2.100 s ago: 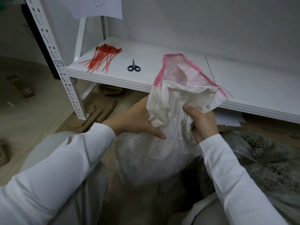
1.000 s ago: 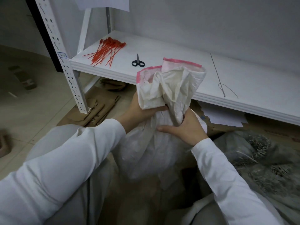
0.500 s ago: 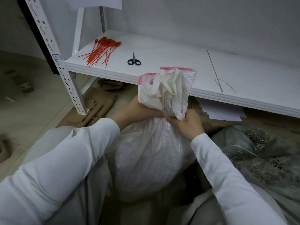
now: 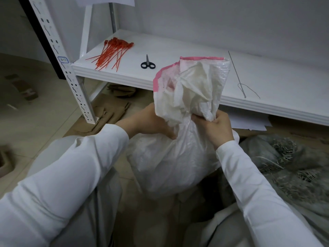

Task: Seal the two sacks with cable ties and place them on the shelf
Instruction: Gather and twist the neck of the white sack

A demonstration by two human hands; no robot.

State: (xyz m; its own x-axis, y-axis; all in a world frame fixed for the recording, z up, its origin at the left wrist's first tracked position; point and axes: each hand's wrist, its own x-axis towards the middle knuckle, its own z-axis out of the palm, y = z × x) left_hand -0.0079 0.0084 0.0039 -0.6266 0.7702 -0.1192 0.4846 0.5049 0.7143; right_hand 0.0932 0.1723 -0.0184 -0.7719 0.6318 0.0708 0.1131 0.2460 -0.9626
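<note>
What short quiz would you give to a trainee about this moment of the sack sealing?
1. Multiple choice: where do the red cable ties lie? A) on the white shelf, left of the scissors; B) inside the sack; C) in one hand.
2. True or false: the white woven sack already has a tie round its neck.
3. Short answer: which hands grip the sack's gathered neck?
Key: 1 A. 2 False, the neck is bare. 3 Both, the left hand and the right hand.
</note>
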